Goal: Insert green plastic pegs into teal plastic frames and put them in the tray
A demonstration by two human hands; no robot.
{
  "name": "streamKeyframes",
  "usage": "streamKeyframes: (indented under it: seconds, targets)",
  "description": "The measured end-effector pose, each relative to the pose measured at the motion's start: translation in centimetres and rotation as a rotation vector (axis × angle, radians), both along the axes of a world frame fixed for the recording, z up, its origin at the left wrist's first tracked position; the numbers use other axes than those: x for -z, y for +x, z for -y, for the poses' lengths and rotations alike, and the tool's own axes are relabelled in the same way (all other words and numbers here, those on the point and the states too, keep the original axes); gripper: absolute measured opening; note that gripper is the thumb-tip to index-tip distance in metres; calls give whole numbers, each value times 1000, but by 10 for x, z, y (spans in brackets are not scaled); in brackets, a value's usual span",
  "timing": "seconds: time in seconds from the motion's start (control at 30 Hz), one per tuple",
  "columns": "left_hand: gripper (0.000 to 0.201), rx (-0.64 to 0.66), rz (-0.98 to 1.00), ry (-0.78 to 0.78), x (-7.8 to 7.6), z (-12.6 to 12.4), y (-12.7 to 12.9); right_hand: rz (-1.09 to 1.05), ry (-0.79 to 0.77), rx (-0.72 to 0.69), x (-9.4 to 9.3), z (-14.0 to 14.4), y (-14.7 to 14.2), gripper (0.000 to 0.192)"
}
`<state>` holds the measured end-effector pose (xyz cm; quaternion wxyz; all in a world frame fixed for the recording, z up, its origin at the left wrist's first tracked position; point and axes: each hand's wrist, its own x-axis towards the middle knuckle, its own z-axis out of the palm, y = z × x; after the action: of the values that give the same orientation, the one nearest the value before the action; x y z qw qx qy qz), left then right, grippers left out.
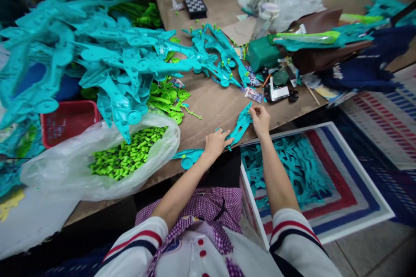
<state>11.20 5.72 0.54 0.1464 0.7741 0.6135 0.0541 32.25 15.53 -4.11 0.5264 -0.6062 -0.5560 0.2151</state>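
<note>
Teal plastic piece (238, 126) flat on bench (214, 104) near edge; left hand (215, 145) fingers pressing its middle; right hand (260, 120) fingers pinching its far tip; bag of green bits (126, 156) left.

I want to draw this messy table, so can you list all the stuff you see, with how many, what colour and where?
teal plastic piece: one, teal, on the table edge under both hands
teal plastic frames: a big heap, teal, left of the table
green pegs: many, bright green, in the clear bag at front left
red basket: one, red, behind the bag
checkered box: one, black and white, far end of the table
striped bin: one, red, white and blue, on the floor at right, holding teal pieces
left hand: pressing on the teal piece
right hand: pinching its upper end
</note>
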Motion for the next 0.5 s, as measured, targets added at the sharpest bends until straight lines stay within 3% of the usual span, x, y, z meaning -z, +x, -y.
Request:
streamKeyframes:
  seconds: [0.17, 0.3, 0.5]
  targets:
    - [44, -11, 26, -22, -3, -1, 3, 97, -26, -61, 1, -4, 5, 44]
    - [43, -2, 41, -14, -2, -1, 2, 83, -71, -29, 7, -7, 7, 48]
    - [43, -7, 60, -19, -1, -1, 2, -77, -78, 8, 10, -5, 5, 48]
